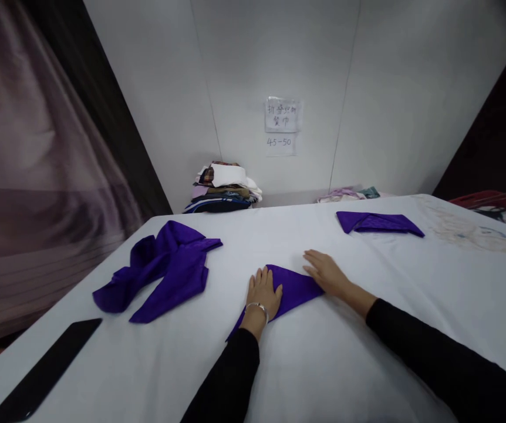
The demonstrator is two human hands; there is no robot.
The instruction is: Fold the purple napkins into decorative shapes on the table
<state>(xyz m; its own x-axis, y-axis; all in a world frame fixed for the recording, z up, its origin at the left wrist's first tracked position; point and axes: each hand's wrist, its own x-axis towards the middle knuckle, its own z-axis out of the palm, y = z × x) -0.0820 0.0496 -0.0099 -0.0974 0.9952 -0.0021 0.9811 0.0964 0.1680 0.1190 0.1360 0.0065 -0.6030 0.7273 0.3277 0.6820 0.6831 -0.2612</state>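
A purple cloth napkin (294, 286), folded into a roughly triangular shape, lies on the white-covered table (314, 364) in front of me. My left hand (263, 294), with a silver bracelet at the wrist, rests flat on the napkin's left part, fingers stretched out. At its right corner lies my right hand (326, 272), also flat with fingers extended; its outer edge meets the cloth while the fingertips reach past it. Both palms hide parts of the napkin, and my left forearm covers some of its lower left edge.
Crumpled purple cloths (178, 264) lie at the left, and a folded purple napkin (380, 223) at the back right. A flat black object (46, 367) sits near the left edge. Beyond the table are a stack of clothes (224, 188) and a red basket (503, 202).
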